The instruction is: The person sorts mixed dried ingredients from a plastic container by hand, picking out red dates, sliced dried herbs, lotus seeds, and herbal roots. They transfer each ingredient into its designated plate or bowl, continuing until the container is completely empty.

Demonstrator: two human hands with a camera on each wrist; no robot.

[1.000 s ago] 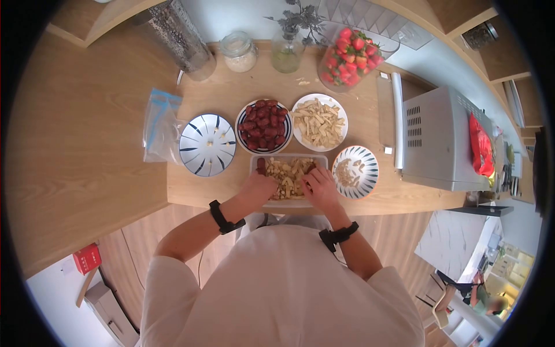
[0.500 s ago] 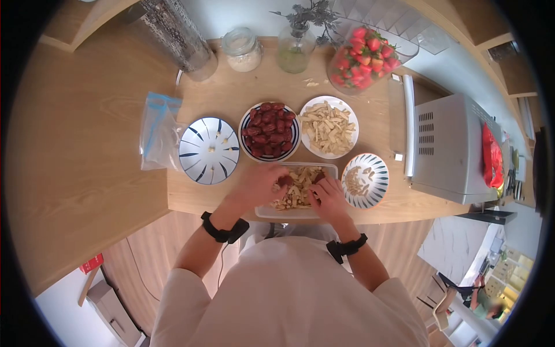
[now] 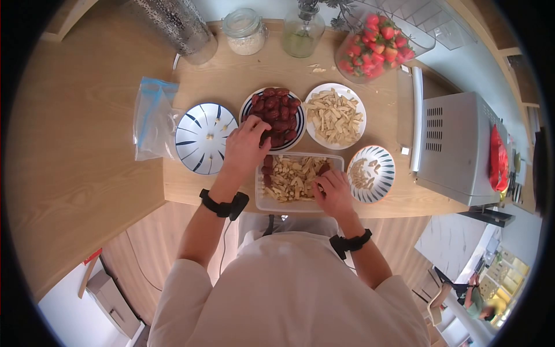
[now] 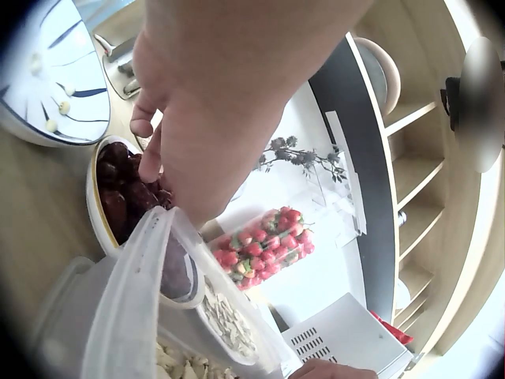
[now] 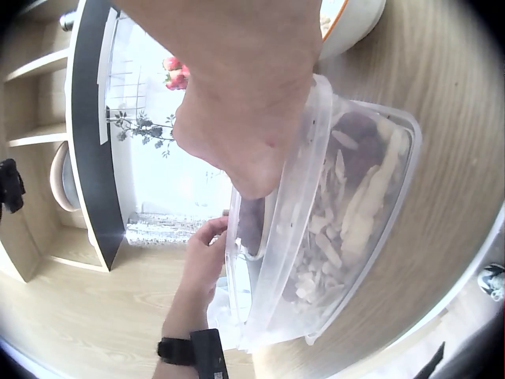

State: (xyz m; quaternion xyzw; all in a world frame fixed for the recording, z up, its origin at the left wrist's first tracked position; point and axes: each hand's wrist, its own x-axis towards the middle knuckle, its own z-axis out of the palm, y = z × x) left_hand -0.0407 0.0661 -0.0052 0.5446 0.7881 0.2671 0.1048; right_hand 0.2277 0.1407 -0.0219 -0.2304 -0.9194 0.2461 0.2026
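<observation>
My left hand (image 3: pixel 245 147) is over the striped-rim bowl (image 3: pixel 243 103) of red dates (image 3: pixel 276 108), fingers spread and bent down among the dates. In the left wrist view its fingertips reach the dates (image 4: pixel 115 207). My right hand (image 3: pixel 335 194) is at the right end of a clear plastic container (image 3: pixel 272 205), fingers bent over its contents beside a red date (image 3: pixel 324 169); I cannot tell whether they grip anything. Pale dried slices (image 3: pixel 295 176) fill the container's middle, and more red dates (image 3: pixel 267 165) lie along its left end.
Around the container stand a plate (image 3: pixel 193 159) with a few pale bits, a white plate of dried strips (image 3: pixel 334 115) and a small bowl (image 3: pixel 384 168) of pale pieces. Behind are a glass jar (image 3: pixel 243 34), a vase (image 3: pixel 302 34) and strawberries (image 3: pixel 378 46). A zip bag (image 3: pixel 153 127) lies left.
My left hand went from the container's left end, over its middle with a date, then up to the bowl of dates. The right hand stays at the container's right end.
</observation>
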